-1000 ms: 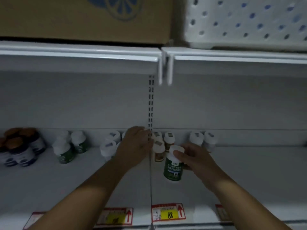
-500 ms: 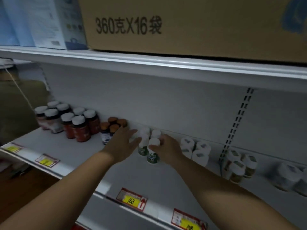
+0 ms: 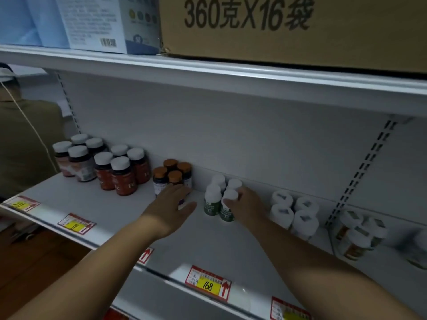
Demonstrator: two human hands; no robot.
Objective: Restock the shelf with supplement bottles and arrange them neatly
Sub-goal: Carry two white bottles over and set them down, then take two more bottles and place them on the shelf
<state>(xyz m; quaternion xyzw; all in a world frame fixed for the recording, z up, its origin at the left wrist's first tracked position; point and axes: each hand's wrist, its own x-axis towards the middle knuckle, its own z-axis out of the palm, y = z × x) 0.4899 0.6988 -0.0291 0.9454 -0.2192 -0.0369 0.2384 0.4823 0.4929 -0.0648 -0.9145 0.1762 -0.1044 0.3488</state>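
On the white shelf (image 3: 129,225) stands a cluster of green-labelled, white-capped supplement bottles (image 3: 212,202). My right hand (image 3: 248,207) wraps the front right green bottle (image 3: 227,210) of that cluster, fingers over its cap. My left hand (image 3: 172,205) hovers flat and open just left of the cluster, in front of the orange-capped dark bottles (image 3: 172,174). It holds nothing. Plain white bottles (image 3: 293,212) stand to the right of my right hand.
Brown bottles with white caps (image 3: 108,166) fill the shelf's left part. More labelled bottles (image 3: 360,234) sit at the right past the upright slot rail. Price tags (image 3: 208,284) line the front edge. A cardboard box (image 3: 288,26) rests on the upper shelf. A person (image 3: 25,139) stands at far left.
The view swung left along the shelf. My right hand carried the green bottle over to the green-bottle cluster and set it down there. My left hand has drawn back a little to the left.
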